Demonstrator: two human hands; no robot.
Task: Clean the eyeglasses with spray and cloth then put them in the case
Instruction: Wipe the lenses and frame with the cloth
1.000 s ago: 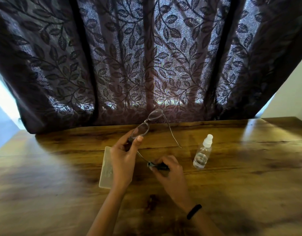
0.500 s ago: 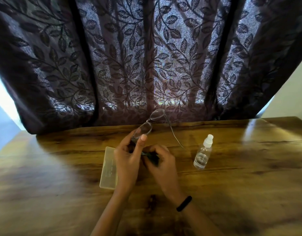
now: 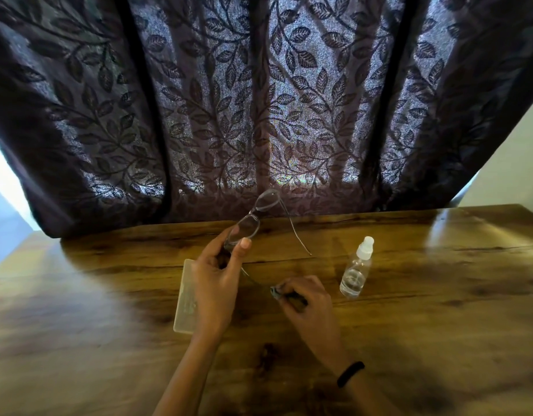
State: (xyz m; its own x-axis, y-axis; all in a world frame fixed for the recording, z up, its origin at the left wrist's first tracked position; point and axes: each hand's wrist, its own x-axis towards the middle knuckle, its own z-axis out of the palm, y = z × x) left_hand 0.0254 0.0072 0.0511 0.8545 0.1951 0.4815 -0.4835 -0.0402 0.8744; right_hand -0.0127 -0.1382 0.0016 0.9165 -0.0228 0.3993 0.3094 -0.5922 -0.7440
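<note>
Glasses: pinched at one lens in our left hand, centre frame above the case; our right hand, pinching the cloth, has slid down the temple since half a second ago — wiping likely ongoing, spray bottle standing right.

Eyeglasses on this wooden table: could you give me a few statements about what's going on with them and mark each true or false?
1. The left hand holds the eyeglasses up by the lens end. True.
2. The right hand is squeezing the spray bottle. False: the bottle stands alone on the table, to the right of that hand, which pinches a dark cloth on one temple arm.
3. The glasses are folded shut. False: both temple arms are spread open.
4. A pale flat case lies on the table, partly under the left hand. True.
5. The bottle's white cap is on. True.
</note>
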